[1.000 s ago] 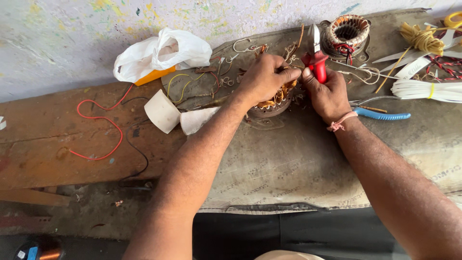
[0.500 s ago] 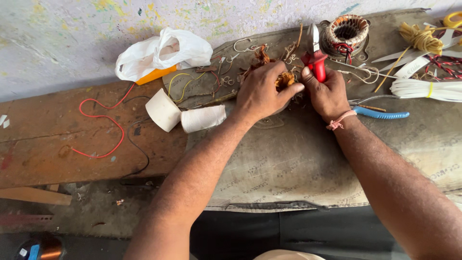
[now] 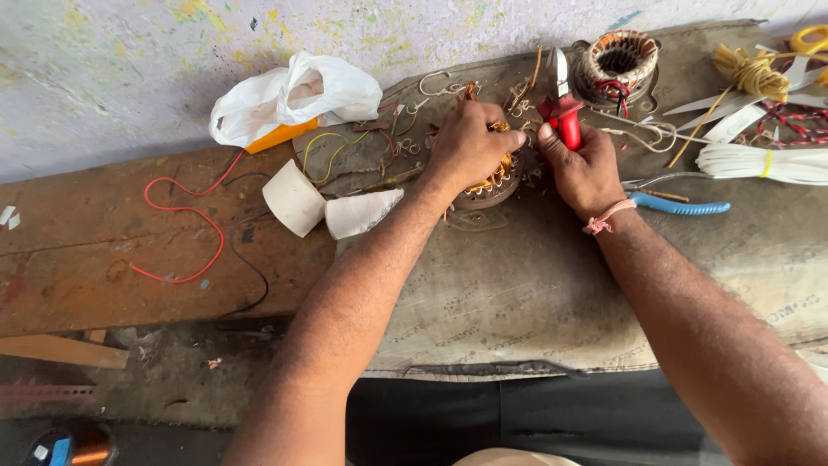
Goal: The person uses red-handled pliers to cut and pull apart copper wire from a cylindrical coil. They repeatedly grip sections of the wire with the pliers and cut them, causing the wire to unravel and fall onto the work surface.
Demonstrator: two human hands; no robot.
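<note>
**Both hands on the motor coil, cutters gripped in the right**

The right hand (image 3: 586, 168) is closed tight around the red handles of a pair of cutters (image 3: 561, 112), whose metal tip points up and away from the body. The left hand (image 3: 470, 147) is curled over the motor coil (image 3: 492, 183), fingers pressed down on its copper windings and thumb reaching toward the cutters. The two hands nearly touch above the coil.

The coil is a round piece with orange-copper wire showing under the left palm; it rests on a worn grey cloth (image 3: 535, 293) spread over the bench. Just right of the coil, under the right wrist, lie pliers with blue handles (image 3: 681, 205). Beyond the coil, toward the wall, sits a second wound coil (image 3: 617, 60), upright with its hollow centre facing the camera. Scraps of cut wire are scattered around the coil on its far side.

Left of the coil lie two rolls of white paper (image 3: 297, 198), one just beside the other. Farther left of the coil, a red wire (image 3: 177, 207) loops across the wooden board (image 3: 86, 259). Up and left of the coil lies a crumpled white plastic bag (image 3: 289, 95) with something orange under it. Well right of the coil are a bundle of white strips (image 3: 759, 162) and a hank of yellow cord (image 3: 750, 69).
</note>
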